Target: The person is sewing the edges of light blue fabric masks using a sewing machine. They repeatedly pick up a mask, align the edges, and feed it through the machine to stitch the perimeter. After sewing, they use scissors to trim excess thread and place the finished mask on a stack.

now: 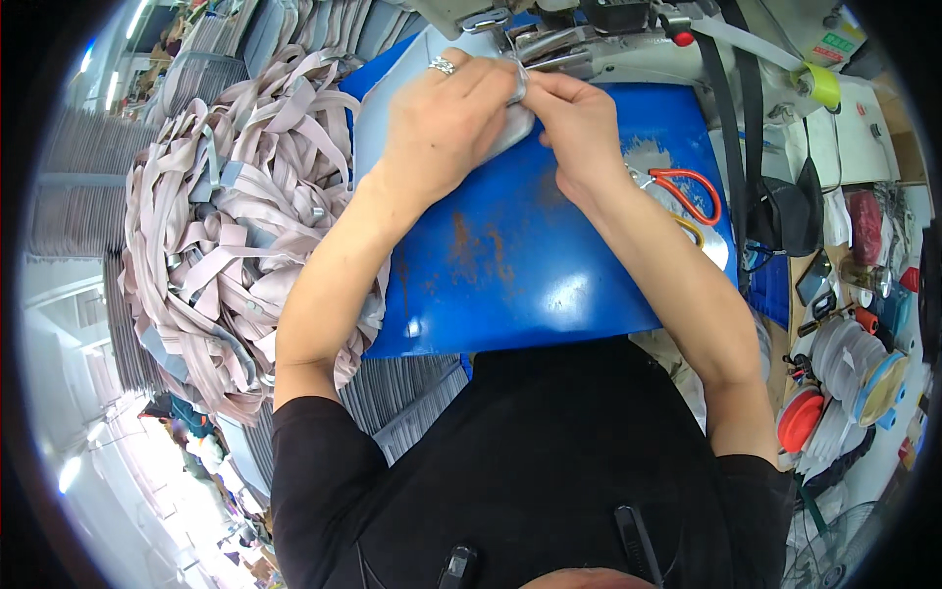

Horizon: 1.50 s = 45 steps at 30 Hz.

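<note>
A light grey-blue fabric panel [371, 133] lies at the far side of the blue work surface [491, 285], under the head of a sewing machine [628, 49]. My left hand [446, 123], with a ring on one finger, lies across the panel, its fingers curled in on the right edge. Close beside those fingertips, my right hand [581, 123] pinches the same edge between thumb and forefinger. A small pale fold of material shows between the two hands. The fingertips partly hide what is gripped there.
Left of the surface rises a big heap of pinkish-grey straps [235, 245]. Stacks of grey panels [83, 187] stand behind it. Red-handled scissors [714, 201] lie by my right forearm, beside a yellow handle [695, 232]. Thread spools [844, 363] stand at the far right.
</note>
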Available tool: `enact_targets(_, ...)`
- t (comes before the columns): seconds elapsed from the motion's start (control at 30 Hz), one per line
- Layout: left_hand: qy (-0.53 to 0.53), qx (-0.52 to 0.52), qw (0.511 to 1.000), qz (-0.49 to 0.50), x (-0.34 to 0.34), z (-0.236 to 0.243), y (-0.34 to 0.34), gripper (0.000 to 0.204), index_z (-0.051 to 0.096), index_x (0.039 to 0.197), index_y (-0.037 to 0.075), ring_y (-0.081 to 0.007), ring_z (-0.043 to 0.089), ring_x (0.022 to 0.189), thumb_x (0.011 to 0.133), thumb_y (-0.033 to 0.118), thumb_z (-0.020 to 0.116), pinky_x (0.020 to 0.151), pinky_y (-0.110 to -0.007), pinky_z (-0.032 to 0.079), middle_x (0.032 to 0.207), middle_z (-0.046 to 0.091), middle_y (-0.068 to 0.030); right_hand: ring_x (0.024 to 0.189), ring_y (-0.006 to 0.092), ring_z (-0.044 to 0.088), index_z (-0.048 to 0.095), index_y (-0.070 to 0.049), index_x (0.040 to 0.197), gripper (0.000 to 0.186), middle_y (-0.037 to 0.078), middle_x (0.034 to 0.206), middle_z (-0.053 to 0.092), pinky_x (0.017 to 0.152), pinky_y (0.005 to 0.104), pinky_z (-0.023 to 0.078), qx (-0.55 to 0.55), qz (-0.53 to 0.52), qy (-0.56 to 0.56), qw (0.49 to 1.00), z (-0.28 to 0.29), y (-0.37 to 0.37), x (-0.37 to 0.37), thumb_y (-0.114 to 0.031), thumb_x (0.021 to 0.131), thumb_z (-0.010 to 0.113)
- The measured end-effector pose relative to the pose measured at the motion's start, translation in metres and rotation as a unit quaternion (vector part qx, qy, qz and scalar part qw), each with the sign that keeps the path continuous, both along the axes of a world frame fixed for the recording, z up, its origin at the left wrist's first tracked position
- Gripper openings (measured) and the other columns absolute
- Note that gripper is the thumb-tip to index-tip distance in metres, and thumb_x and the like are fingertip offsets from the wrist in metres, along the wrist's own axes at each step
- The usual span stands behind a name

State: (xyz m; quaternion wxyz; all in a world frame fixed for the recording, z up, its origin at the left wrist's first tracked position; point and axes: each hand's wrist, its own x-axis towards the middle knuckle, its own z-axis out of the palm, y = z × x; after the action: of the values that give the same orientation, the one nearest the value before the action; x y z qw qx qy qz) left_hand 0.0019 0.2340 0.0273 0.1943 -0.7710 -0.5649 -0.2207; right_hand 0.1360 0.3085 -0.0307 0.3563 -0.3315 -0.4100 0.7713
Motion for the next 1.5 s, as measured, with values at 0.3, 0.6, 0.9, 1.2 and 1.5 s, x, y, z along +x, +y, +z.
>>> enact_targets(0.3, -0.110, -0.028, 0.978, 0.175, 0.024, -0.055, -0.059, 0.048, 0.067, 0.126, 0.003, -0.0408, 0.068, 0.108, 0.079, -0.005, 0.073, 0.093, -0.043, 0.055, 0.120, 0.070, -0.0222, 0.070, 0.0099, 0.063, 0.078, 0.006, 0.096, 0.022, 0.004, 0.080, 0.073, 0.060, 0.0282, 0.049, 0.043, -0.066, 0.036, 0.996, -0.008, 0.000, -0.017, -0.009, 0.080, 0.078)
enact_targets(0.6, -0.050, -0.187, 0.979, 0.063, 0.054, 0.004, -0.048, 0.032, 0.063, 0.105, 0.003, -0.0415, 0.065, 0.082, 0.074, -0.007, 0.061, 0.071, -0.050, 0.053, 0.083, 0.062, -0.0193, 0.075, 0.0136, 0.065, 0.069, 0.004, 0.107, 0.030, 0.006, 0.088, 0.070, 0.066, 0.0292, 0.053, 0.160, 0.015, -0.100, 0.982, -0.010, 0.006, -0.010, -0.005, 0.079, 0.074)
enact_targets(0.9, 0.202, -0.200, 0.953, 0.109, 0.016, 0.081, -0.043, 0.046, 0.066, 0.131, 0.014, -0.0274, 0.068, 0.075, 0.085, 0.010, 0.068, 0.066, -0.040, 0.055, 0.096, 0.063, -0.0087, 0.062, 0.0091, 0.057, 0.071, 0.006, 0.119, 0.035, 0.007, 0.085, 0.069, 0.051, 0.0248, 0.043, -0.018, 0.090, 0.016, 0.996, 0.003, -0.003, 0.014, 0.000, 0.084, 0.069)
enact_targets(1.2, 0.292, -0.362, 0.886, 0.004, -0.013, 0.125, -0.010, 0.045, 0.068, 0.132, 0.011, -0.0315, 0.069, 0.066, 0.089, 0.011, 0.058, 0.058, -0.042, 0.056, 0.102, 0.067, -0.0185, 0.071, 0.0046, 0.054, 0.071, -0.001, 0.124, 0.034, -0.002, 0.089, 0.067, 0.057, 0.0207, 0.041, -0.027, 0.095, 0.026, 0.995, 0.008, -0.006, 0.018, -0.007, 0.090, 0.073)
enact_targets(1.5, 0.342, -0.333, 0.877, 0.055, 0.011, 0.116, -0.014, 0.036, 0.069, 0.118, -0.004, -0.0316, 0.073, 0.071, 0.085, 0.009, 0.062, 0.059, -0.039, 0.058, 0.096, 0.067, -0.0221, 0.066, 0.0082, 0.058, 0.069, 0.005, 0.122, 0.035, 0.003, 0.085, 0.070, 0.055, 0.0240, 0.044, -0.052, 0.070, 0.053, 0.995, -0.001, 0.003, 0.001, -0.009, 0.091, 0.076)
